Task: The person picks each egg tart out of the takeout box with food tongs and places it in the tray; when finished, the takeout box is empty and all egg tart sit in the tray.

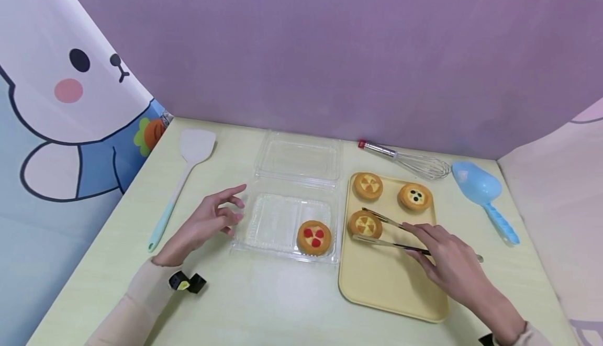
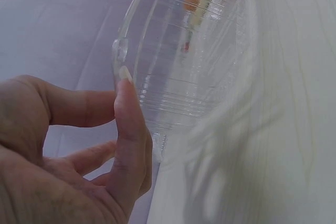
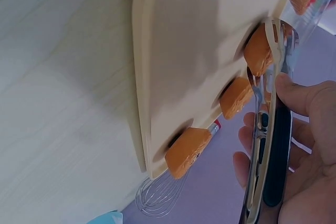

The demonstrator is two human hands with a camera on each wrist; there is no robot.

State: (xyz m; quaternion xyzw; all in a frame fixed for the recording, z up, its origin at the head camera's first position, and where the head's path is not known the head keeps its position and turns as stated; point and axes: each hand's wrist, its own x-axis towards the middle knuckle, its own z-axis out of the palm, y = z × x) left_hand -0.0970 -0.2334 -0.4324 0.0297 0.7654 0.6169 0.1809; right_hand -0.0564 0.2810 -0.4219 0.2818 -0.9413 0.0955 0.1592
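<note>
My right hand holds metal tongs with dark grips. Their two arms stand on either side of a tart with yellow wedge toppings, on the pale yellow tray. A similar wedge-topped tart and a tart with dark dots lie farther back on it. The left hand is at the left side of an opened clear plastic container, fingers loosely bent, fingertips right at its rim in the left wrist view. Inside the container's right part sits a red-topped tart.
A spatula with a pale blue handle lies at the left of the table. Behind the tray is a whisk, with a blue scoop to its right. The container's lid lies folded back toward the purple curtain.
</note>
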